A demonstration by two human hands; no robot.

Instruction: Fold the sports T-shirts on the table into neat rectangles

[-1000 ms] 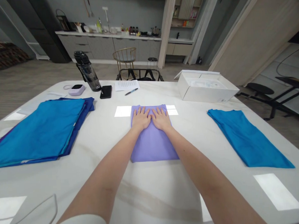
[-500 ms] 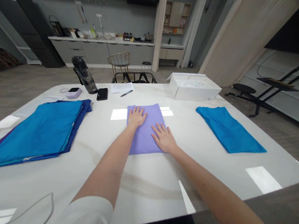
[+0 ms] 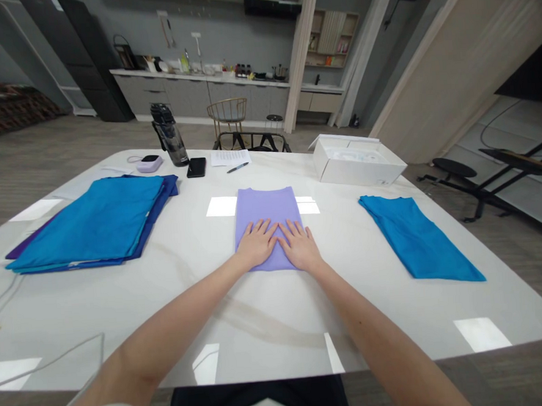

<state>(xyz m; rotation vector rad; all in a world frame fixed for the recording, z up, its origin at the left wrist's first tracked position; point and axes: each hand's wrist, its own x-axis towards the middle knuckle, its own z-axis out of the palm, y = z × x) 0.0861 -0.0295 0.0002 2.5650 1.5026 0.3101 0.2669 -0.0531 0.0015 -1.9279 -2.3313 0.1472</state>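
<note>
On white table (image 3: 175, 294): left hand (image 3: 255, 247), right hand (image 3: 302, 248) flat, grip released, pressing folded lilac cloth (image 3: 266, 212).

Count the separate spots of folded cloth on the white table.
3: a stack of blue folded cloths at left, a folded lilac cloth in the middle under both hands, a folded blue cloth at right. The stack hides its own count.

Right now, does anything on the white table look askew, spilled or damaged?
Nothing is spilled or damaged. Only the folded blue cloth on the right lies slanted to the table edge, while the folded lilac cloth under the left hand and right hand lies straight.
</note>
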